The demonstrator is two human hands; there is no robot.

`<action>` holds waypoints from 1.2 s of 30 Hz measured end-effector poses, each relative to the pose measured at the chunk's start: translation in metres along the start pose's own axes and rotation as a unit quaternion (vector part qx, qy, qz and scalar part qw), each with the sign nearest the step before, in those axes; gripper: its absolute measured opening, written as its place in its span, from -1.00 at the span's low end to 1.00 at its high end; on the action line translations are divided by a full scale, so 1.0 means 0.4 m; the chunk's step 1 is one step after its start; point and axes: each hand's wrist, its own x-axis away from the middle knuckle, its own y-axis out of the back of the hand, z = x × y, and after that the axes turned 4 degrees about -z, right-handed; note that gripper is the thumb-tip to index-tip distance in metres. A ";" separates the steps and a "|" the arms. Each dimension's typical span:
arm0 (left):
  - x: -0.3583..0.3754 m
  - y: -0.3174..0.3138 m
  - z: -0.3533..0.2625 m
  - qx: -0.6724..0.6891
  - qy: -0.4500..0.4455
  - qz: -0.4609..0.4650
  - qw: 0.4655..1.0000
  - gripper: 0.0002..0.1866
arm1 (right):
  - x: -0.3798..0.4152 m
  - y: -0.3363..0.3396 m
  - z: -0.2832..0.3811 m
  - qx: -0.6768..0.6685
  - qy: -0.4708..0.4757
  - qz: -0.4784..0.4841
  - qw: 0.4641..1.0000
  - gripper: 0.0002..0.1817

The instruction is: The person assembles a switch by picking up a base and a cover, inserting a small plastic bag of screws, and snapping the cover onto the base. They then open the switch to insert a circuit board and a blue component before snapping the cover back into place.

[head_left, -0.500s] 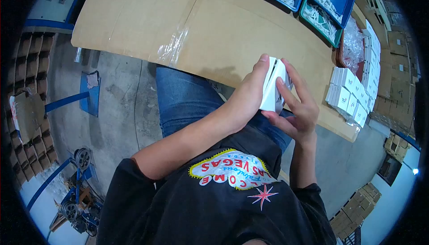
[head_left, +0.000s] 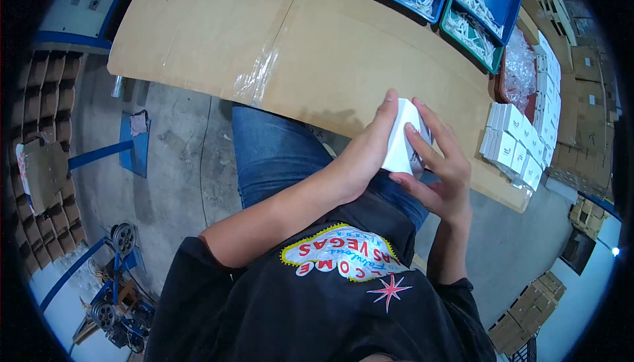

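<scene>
Between both palms, over my lap at the front edge of the cardboard-covered table, is a small white box (head_left: 399, 144). My left hand (head_left: 371, 145) presses flat along one side of it, thumb pointing up. On the opposite side my right hand (head_left: 441, 164) grips it with bent fingers and thumb. Dark print shows partly on the face under the right fingers. The box's narrow white side faces up, and the fingers hide much of the rest.
Cardboard covers the table (head_left: 218, 38). At the far right stand a blue tray (head_left: 432, 13) and a green tray (head_left: 492, 65) of white pieces. Clear plastic bags (head_left: 520, 74) fill a brown tray. Stacked white boxes (head_left: 514, 139) sit near the right edge.
The dark gap along the box's upper side has closed, and one smooth white side shows now. Both hands have shifted slightly while keeping hold of it.
</scene>
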 end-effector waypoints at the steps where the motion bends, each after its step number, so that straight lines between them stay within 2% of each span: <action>1: 0.004 0.001 -0.009 0.001 -0.007 0.024 1.000 -0.28 | -0.007 0.005 0.003 -0.019 -0.007 -0.004 1.000 -0.21; 3: 0.009 0.005 -0.018 0.000 -0.014 0.051 0.999 -0.26 | -0.013 0.010 0.004 -0.036 -0.013 -0.012 0.999 -0.22; 5: 0.013 0.013 -0.018 -0.072 -0.064 0.053 0.994 -0.30 | -0.010 0.000 -0.002 -0.031 -0.001 -0.091 0.995 -0.09; 6: 0.020 0.011 -0.022 -0.075 -0.064 0.053 0.994 -0.30 | -0.010 -0.022 0.002 -0.033 0.000 -0.094 0.995 -0.09; 7: 0.028 0.008 -0.028 -0.039 -0.099 0.034 0.994 -0.34 | -0.010 -0.053 0.011 -0.173 -0.093 -0.186 0.963 -0.04; 8: 0.037 0.008 -0.032 -0.003 -0.134 0.013 0.991 -0.38 | -0.004 -0.079 0.015 -0.308 -0.184 -0.270 0.894 0.03; 9: 0.033 0.021 -0.026 0.031 -0.171 0.016 0.985 -0.44 | 0.020 -0.079 -0.001 -0.377 -0.263 -0.247 0.853 -0.06; 10: 0.035 0.033 -0.017 0.027 -0.173 0.014 0.984 -0.44 | 0.036 -0.089 -0.008 -0.381 -0.262 -0.247 0.852 -0.06; 12: 0.038 0.045 -0.006 -0.079 -0.250 -0.013 0.965 -0.56 | 0.040 -0.103 -0.017 -0.573 -0.355 -0.280 0.684 -0.29; 13: 0.042 0.048 -0.013 -0.096 -0.256 -0.012 0.962 -0.52 | 0.024 -0.099 -0.001 -0.583 -0.325 -0.286 0.687 -0.45; 14: 0.040 0.059 -0.019 -0.097 -0.257 -0.010 0.961 -0.52 | 0.024 -0.094 -0.006 -0.583 -0.323 -0.287 0.688 -0.45; 16: 0.032 0.081 -0.035 -0.208 -0.283 -0.008 0.936 -0.47 | 0.030 -0.086 -0.018 -0.485 -0.292 -0.253 0.785 -0.49; 17: 0.032 0.081 -0.038 -0.208 -0.281 -0.008 0.937 -0.47 | 0.028 -0.082 -0.013 -0.485 -0.294 -0.254 0.784 -0.49; 19: 0.044 0.059 -0.068 -0.172 -0.276 0.020 0.945 -0.50 | 0.016 -0.071 -0.001 -0.435 -0.260 -0.179 0.843 -0.51; 22: 0.050 0.076 -0.074 -0.175 -0.249 0.030 0.952 -0.58 | 0.014 -0.075 0.003 -0.435 -0.237 -0.174 0.851 -0.51; 25: 0.049 0.091 -0.061 -0.182 -0.267 0.014 0.946 -0.62 | 0.009 -0.075 0.008 -0.412 -0.239 -0.165 0.864 -0.55; 28: 0.040 0.098 -0.062 -0.157 -0.252 0.031 0.955 -0.59 | 0.014 -0.075 0.007 -0.379 -0.234 -0.161 0.881 -0.60; 30: 0.033 0.103 -0.062 -0.161 -0.243 0.007 0.957 -0.62 | -0.007 -0.077 0.009 -0.415 -0.273 -0.160 0.853 -0.63; 33: 0.022 0.114 -0.058 -0.124 -0.228 0.011 0.966 -0.68 | -0.015 -0.069 -0.006 -0.400 -0.269 -0.130 0.866 -0.63; 36: 0.002 0.106 -0.042 -0.170 -0.264 -0.020 0.949 -0.68 | -0.018 -0.078 -0.031 -0.423 -0.259 -0.143 0.857 -0.66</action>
